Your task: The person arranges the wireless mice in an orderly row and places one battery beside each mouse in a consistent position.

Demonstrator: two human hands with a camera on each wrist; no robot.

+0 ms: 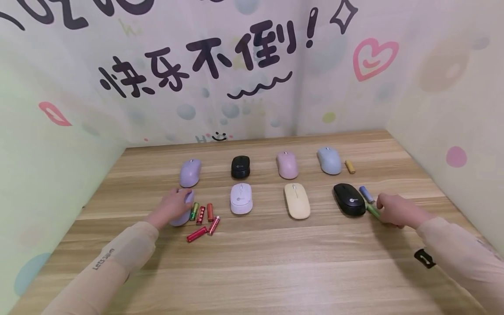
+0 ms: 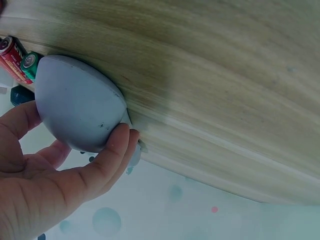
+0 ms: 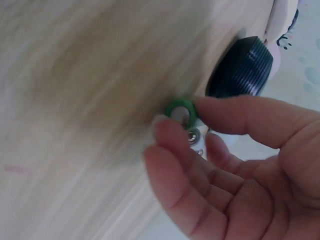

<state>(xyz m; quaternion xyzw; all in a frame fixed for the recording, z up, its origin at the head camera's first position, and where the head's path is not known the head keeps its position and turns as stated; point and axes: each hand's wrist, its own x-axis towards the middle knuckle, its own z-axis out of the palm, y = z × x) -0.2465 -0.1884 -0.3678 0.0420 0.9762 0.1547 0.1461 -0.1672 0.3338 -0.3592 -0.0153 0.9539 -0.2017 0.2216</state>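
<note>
At the left of the head view my left hand (image 1: 173,208) grips a pale purple-grey computer mouse (image 2: 77,102), thumb on one side and fingers on the other. Beside that mouse lie a green battery (image 1: 194,211) and several red ones, among them a red battery (image 1: 197,234) nearer the front. Over on the right, my right hand (image 1: 395,211) pinches a green battery (image 3: 176,111) between thumb and fingertips, low over the wood. A black mouse (image 1: 349,199) is just left of it, and a blue battery (image 1: 366,194) lies behind it.
A back row holds a purple mouse (image 1: 190,173), black mouse (image 1: 240,167), pink mouse (image 1: 287,165) and blue mouse (image 1: 329,160). Nearer stand a lilac mouse (image 1: 241,198) and cream mouse (image 1: 297,201). A yellow battery (image 1: 350,166) lies at the right. Printed cloth walls enclose the table (image 1: 267,271).
</note>
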